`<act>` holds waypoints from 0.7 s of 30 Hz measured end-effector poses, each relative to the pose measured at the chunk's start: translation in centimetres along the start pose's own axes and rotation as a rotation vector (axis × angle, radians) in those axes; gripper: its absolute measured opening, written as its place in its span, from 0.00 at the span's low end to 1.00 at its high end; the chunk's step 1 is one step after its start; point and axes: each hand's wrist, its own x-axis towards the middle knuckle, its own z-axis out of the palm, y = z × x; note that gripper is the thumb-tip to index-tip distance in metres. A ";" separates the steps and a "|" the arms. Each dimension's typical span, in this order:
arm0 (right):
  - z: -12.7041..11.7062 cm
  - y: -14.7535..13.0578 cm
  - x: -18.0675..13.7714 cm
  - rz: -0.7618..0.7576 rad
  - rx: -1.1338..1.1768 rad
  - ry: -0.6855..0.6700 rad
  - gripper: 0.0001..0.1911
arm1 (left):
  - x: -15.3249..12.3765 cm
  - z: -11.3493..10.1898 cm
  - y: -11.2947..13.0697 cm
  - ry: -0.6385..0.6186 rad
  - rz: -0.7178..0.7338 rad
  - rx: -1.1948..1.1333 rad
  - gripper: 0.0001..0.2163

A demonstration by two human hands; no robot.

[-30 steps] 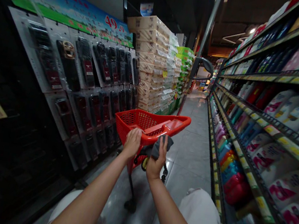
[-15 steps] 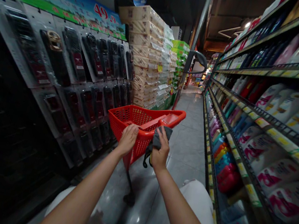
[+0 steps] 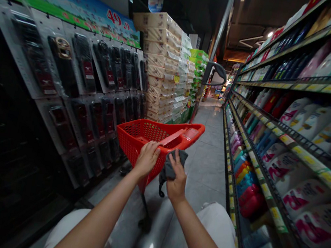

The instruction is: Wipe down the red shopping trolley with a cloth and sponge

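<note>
A red plastic shopping cart (image 3: 138, 135) stands in the aisle in front of me, its basket showing nothing inside. My left hand (image 3: 146, 158) is closed over the near rim of the basket. My right hand (image 3: 177, 177) grips a dark grey cloth (image 3: 171, 167) and presses it against the cart's near edge, beside the left hand. A loose end of the cloth hangs down below the rim. Both forearms reach forward from the bottom of the view.
Packaged dark goods hang on a display wall (image 3: 75, 74) to the left. Stacked cartons (image 3: 163, 63) rise behind the cart. Shelves of detergent bottles (image 3: 306, 123) line the right side. A grey tiled aisle floor (image 3: 209, 149) runs ahead past a metal pole (image 3: 218, 43).
My right hand has slid the cloth slightly down and left along the cart's edge. The left hand has stayed on the rim, and the view has shifted a little.
</note>
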 end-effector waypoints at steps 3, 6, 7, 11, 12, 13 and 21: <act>-1.3 1.4 2.4 0.103 0.039 0.126 0.28 | -0.3 -0.2 0.9 -0.016 -0.014 0.028 0.19; -2.3 2.0 4.7 0.192 0.026 0.235 0.24 | -0.6 0.1 2.4 -0.006 -0.079 0.079 0.20; -2.4 1.7 4.9 0.177 -0.001 0.225 0.24 | -0.7 0.3 3.0 0.009 -0.099 0.100 0.21; -2.9 -0.8 3.5 -0.048 -0.156 0.012 0.25 | -1.1 0.9 5.0 0.076 -0.099 0.168 0.21; -3.1 -1.2 3.3 -0.098 -0.181 -0.038 0.24 | -1.2 1.0 5.3 0.078 -0.091 0.179 0.20; -3.5 -1.4 3.4 -0.128 -0.196 -0.068 0.23 | -1.4 1.0 5.7 0.073 -0.085 0.185 0.20; -8.4 2.6 10.3 0.155 -0.214 0.017 0.12 | -1.6 0.5 6.9 -0.058 0.039 0.115 0.19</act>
